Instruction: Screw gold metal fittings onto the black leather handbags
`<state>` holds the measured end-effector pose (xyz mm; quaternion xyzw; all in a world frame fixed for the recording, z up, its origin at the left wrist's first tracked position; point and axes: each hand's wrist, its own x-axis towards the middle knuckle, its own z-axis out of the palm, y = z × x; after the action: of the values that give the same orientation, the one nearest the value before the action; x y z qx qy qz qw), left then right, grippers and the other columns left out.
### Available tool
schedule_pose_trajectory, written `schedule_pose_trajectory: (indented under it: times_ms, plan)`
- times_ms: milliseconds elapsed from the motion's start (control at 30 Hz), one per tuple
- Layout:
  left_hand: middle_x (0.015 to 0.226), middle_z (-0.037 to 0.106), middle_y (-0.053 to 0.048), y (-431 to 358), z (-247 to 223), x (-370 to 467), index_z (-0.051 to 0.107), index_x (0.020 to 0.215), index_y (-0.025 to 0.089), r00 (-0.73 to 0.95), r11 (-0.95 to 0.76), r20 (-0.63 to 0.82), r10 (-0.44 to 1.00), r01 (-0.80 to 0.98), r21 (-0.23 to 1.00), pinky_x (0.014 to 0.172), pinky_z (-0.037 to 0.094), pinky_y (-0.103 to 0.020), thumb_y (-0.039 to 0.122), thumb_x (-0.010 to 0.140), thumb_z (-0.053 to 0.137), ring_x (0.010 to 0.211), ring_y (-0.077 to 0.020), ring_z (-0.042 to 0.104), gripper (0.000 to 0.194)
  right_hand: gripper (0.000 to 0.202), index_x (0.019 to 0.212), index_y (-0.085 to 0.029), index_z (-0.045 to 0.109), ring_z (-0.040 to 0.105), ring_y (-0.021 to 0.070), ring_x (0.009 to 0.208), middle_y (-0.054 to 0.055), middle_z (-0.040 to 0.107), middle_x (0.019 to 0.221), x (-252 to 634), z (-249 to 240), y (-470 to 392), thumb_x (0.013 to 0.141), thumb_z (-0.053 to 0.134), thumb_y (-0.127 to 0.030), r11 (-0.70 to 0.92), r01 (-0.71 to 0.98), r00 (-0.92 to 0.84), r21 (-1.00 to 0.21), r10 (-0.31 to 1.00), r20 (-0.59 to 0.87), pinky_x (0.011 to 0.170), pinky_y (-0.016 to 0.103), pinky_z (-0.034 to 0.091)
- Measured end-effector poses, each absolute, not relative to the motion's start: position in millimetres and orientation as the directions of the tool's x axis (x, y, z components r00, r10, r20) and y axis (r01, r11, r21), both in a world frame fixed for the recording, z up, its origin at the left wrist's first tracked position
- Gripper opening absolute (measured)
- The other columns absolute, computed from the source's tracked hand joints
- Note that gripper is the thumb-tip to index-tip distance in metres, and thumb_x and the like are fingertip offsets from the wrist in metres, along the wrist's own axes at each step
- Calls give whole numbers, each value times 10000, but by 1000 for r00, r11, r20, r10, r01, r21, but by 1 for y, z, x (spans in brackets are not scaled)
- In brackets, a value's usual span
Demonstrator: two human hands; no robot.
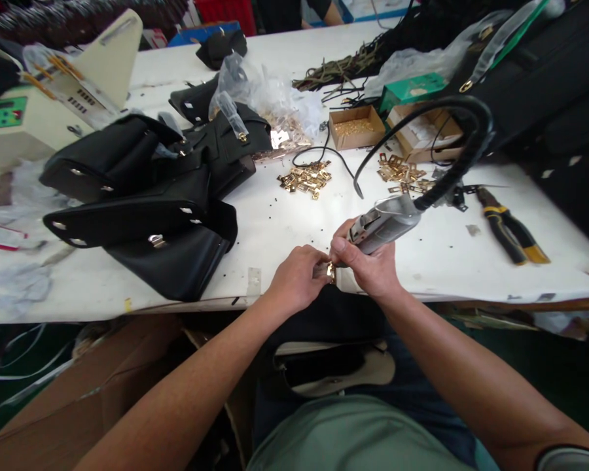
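Note:
My right hand (375,268) is wrapped round a silver power tool (385,222), its tip pointing down and left at a gold metal fitting (330,272). A thick black cable curves up from the tool's rear. My left hand (298,276) pinches the fitting at the table's front edge, fingertips close to the tool's tip. Below both hands a black bag (331,320) lies over my lap, its light-lined opening facing me. The tool's very tip is partly hidden by my right fingers.
Black bags (177,203) are piled at the left of the white table (285,226). Loose gold fittings (305,179) lie beyond my hands, near a cardboard box of small gold parts (356,127). Pliers (513,229) rest at the right. A beige machine (39,124) stands at the back left.

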<state>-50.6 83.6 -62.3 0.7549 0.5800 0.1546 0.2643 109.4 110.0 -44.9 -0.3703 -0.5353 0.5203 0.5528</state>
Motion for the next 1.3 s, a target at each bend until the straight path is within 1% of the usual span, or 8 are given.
schedule_pose_trajectory:
  times_ms: [100, 167, 333, 433, 600, 867, 1167, 1300]
  plan:
    - [991, 727, -29, 80, -63, -51, 759, 930, 228, 315, -227, -45, 948, 768, 599, 890, 528, -372, 234, 864, 722, 983, -225, 628, 76, 392, 756, -198, 631, 552, 143, 568, 0, 611, 652, 110, -44, 109, 763, 837, -532, 201, -200, -122, -959, 966, 228, 515, 283, 477]
    - [1023, 744, -17, 76, -63, -52, 773, 894, 245, 372, -300, 3, 928, 744, 597, 923, 519, -376, 226, 915, 679, 1001, -215, 623, 97, 384, 754, -194, 624, 556, 142, 568, -1, 608, 650, 110, -43, 109, 776, 829, -517, 204, -206, -130, -957, 964, 234, 520, 283, 472]
    - [1173, 727, -36, 64, -60, -51, 759, 1048, 272, 450, -407, 49, 892, 750, 521, 975, 497, -437, 247, 989, 575, 1134, -242, 586, 195, 377, 740, -200, 602, 556, 143, 564, -5, 606, 646, 110, -39, 111, 787, 815, -507, 190, -210, -143, -959, 965, 222, 528, 293, 469]
    - [1236, 703, -44, 59, -57, -46, 712, 1147, 265, 400, -359, 31, 916, 784, 506, 972, 489, -458, 228, 971, 593, 1180, -260, 572, 215, 351, 740, -203, 601, 563, 149, 580, -3, 604, 654, 111, -40, 112, 808, 799, -485, 201, -195, -144, -960, 962, 231, 549, 305, 480]
    - [1160, 717, -31, 54, -57, -39, 655, 1121, 251, 257, -220, 9, 966, 806, 550, 912, 480, -431, 196, 917, 651, 1114, -250, 596, 211, 275, 824, -230, 592, 557, 150, 563, -16, 603, 662, 113, -48, 111, 843, 782, -428, 215, -241, -134, -946, 958, 252, 527, 310, 466]
    - [1128, 703, -33, 51, -61, -35, 581, 1124, 264, 64, -30, -33, 997, 780, 624, 929, 463, -443, 194, 825, 727, 1107, -271, 612, 340, 325, 818, -250, 580, 547, 155, 531, -22, 576, 634, 111, -49, 115, 819, 792, -497, 174, -247, -146, -953, 966, 214, 497, 320, 485]
    - [1107, 701, -52, 50, -64, -29, 542, 1311, 252, 15, -15, 6, 1000, 804, 595, 937, 476, -449, 204, 790, 706, 1091, -269, 624, 548, 266, 827, -226, 601, 576, 151, 541, -17, 608, 644, 111, -47, 120, 839, 788, -415, 190, -288, -137, -939, 962, 237, 505, 302, 474]
    - [1112, 708, -47, 49, -65, -31, 542, 1342, 270, 24, -21, 4, 1000, 786, 618, 956, 478, -442, 209, 818, 692, 1096, -262, 625, 548, 279, 793, -214, 613, 574, 147, 549, -13, 605, 644, 111, -45, 120, 828, 795, -423, 170, -282, -152, -944, 964, 218, 512, 297, 475]
